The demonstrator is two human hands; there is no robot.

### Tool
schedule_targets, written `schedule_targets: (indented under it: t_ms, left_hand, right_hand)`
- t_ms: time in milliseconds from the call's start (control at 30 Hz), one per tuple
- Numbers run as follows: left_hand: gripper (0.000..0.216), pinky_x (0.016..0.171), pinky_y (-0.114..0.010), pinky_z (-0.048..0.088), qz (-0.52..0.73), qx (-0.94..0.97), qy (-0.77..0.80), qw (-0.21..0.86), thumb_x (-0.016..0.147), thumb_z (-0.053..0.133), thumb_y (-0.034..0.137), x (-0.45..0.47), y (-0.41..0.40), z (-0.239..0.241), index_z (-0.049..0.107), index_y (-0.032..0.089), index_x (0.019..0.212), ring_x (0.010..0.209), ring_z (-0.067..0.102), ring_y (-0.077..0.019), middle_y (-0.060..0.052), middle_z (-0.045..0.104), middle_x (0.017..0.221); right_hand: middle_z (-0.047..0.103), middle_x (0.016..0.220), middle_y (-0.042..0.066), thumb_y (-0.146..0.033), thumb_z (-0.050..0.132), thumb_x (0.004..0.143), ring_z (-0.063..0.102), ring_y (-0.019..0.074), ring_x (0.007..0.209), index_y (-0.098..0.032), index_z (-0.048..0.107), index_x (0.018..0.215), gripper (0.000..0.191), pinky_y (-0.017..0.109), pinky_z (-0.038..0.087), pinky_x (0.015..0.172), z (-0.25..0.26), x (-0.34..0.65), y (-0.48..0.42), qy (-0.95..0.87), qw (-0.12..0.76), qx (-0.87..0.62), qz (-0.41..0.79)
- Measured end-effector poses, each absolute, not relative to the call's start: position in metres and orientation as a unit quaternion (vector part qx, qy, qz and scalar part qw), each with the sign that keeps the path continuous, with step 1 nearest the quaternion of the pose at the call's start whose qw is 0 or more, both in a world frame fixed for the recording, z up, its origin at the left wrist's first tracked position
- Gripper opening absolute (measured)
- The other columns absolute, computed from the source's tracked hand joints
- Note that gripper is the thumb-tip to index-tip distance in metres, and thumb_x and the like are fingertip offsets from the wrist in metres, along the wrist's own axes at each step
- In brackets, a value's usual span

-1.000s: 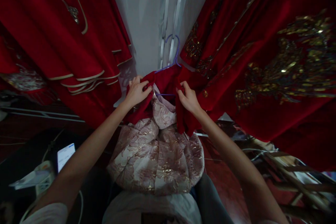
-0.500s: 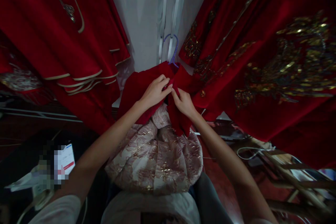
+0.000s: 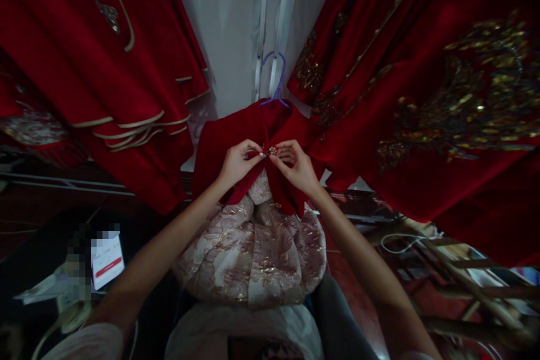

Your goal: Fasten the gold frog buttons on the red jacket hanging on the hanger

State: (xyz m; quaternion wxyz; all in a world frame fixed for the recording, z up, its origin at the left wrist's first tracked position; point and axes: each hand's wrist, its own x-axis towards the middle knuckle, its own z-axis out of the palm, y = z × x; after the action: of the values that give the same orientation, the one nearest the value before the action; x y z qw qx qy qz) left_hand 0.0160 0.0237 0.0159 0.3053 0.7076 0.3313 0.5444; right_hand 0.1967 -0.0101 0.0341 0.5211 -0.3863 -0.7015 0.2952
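A red cropped jacket [image 3: 219, 140] hangs on a purple hanger [image 3: 279, 81] in front of me, its front meeting at the collar. My left hand [image 3: 241, 164] pinches the jacket's front edge, or a small loop on it; which one I cannot tell. A round, gold-coloured ornate button [image 3: 273, 151] sits between the thumb and fingertips of my right hand [image 3: 294, 166]. Both hands' fingertips almost touch at the closure. Below the jacket, a shiny pale-pink brocade garment [image 3: 253, 253] with a gathered, puffed shape spreads over my lap.
Red garments with cream piping [image 3: 139, 95] hang at left. More red garments with gold sequins [image 3: 476, 95] hang at right. Behind the hanger stands a pale panel with metal rails [image 3: 265, 5]. A lit phone [image 3: 107, 261] is at lower left, a wooden rack [image 3: 472, 287] at lower right.
Both hands have moved slightly down and apart from the collar. The gold button now shows in the right fingers, and the jacket's neck opening is more visible.
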Motion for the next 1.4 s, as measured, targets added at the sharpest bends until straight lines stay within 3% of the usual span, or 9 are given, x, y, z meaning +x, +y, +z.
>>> schedule_targets:
  t_ms: [200,467,933,1167,1400]
  left_hand:
    - [0.011,0.075,-0.028,0.052,0.526,0.734,0.358,0.238,0.080,0.064,0.024,0.018,0.026,0.020,0.065,0.019,0.090,0.080,0.066,-0.0154,-0.004,0.070,0.090]
    - [0.015,0.079,-0.028,0.049,0.494,0.771,0.357,0.185,0.080,0.059,0.015,0.021,0.022,0.030,0.062,0.019,0.094,0.084,0.066,-0.0152,-0.002,0.070,0.092]
    - [0.014,0.088,-0.030,0.049,0.447,0.820,0.310,0.179,0.083,0.054,0.014,0.015,0.022,0.037,0.057,0.020,0.095,0.093,0.063,-0.0153,-0.003,0.066,0.095]
    - [0.011,0.064,-0.023,0.050,0.441,0.813,0.307,0.224,0.082,0.060,0.028,0.017,0.024,0.040,0.059,0.018,0.086,0.070,0.061,-0.0114,-0.002,0.065,0.081]
    - [0.005,0.066,-0.023,0.050,0.452,0.815,0.301,0.201,0.079,0.060,0.023,0.021,0.023,0.039,0.059,0.018,0.082,0.071,0.061,-0.0115,-0.001,0.064,0.079]
  right_hand:
    - [0.064,0.091,0.003,-0.039,0.062,0.084,0.064,0.0135,0.081,-0.022,0.050,0.097,0.025,0.028,0.054,0.075,0.032,0.195,-0.001,-0.700,0.536,-0.374,0.288]
    - [0.063,0.094,0.003,-0.039,0.057,0.088,0.065,0.0145,0.085,-0.023,0.047,0.099,0.022,0.030,0.055,0.078,0.035,0.197,-0.007,-0.720,0.520,-0.372,0.270]
    - [0.065,0.095,0.005,-0.039,0.055,0.089,0.066,0.0161,0.088,-0.023,0.049,0.097,0.019,0.031,0.057,0.076,0.038,0.191,-0.006,-0.703,0.542,-0.405,0.220]
    - [0.070,0.098,0.004,-0.042,0.058,0.086,0.070,0.0183,0.087,-0.022,0.059,0.095,0.022,0.033,0.060,0.075,0.044,0.194,-0.007,-0.703,0.528,-0.402,0.257]
    - [0.073,0.098,0.003,-0.040,0.070,0.077,0.071,0.0200,0.088,-0.022,0.067,0.098,0.028,0.040,0.059,0.086,0.038,0.199,-0.003,-0.670,0.552,-0.387,0.312]
